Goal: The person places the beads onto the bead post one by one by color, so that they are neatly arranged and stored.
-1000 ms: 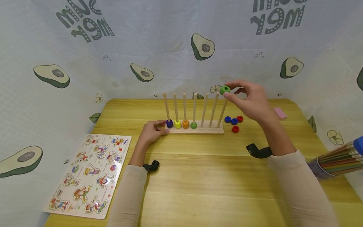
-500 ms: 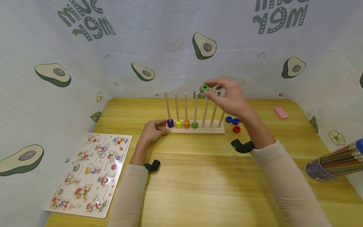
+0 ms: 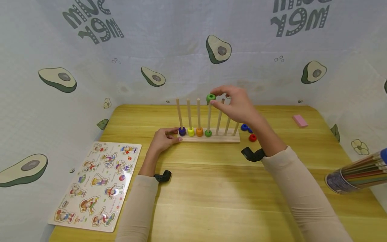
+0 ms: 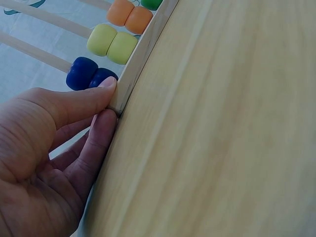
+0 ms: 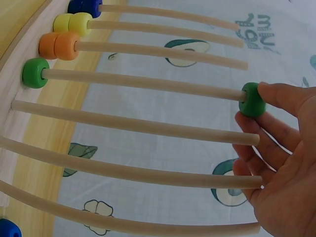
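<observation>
My right hand (image 3: 237, 105) pinches a green bead (image 5: 253, 99) between thumb and fingers, right at the top of the fourth peg (image 5: 143, 83). At that peg's foot sits another green bead (image 3: 208, 133). The wooden peg rack (image 3: 225, 138) stands on the table; its first three pegs carry two dark blue beads (image 4: 83, 74), two yellow beads (image 4: 112, 44) and two orange beads (image 5: 59, 45). Bare are the three pegs on the right. At the rack's left end my left hand (image 3: 162, 139) grips the base between thumb and fingers.
Loose blue beads (image 3: 244, 127) and a red bead (image 3: 252, 137) lie right of the rack, partly behind the right arm. A pink block (image 3: 300, 121) lies farther right. A picture puzzle board (image 3: 96, 186) is at the left, a tub of colored sticks (image 3: 338, 181) at the right.
My right hand has carried the green bead left across the peg tops, from the far right peg to the fourth one. The left hand stays on the rack's end.
</observation>
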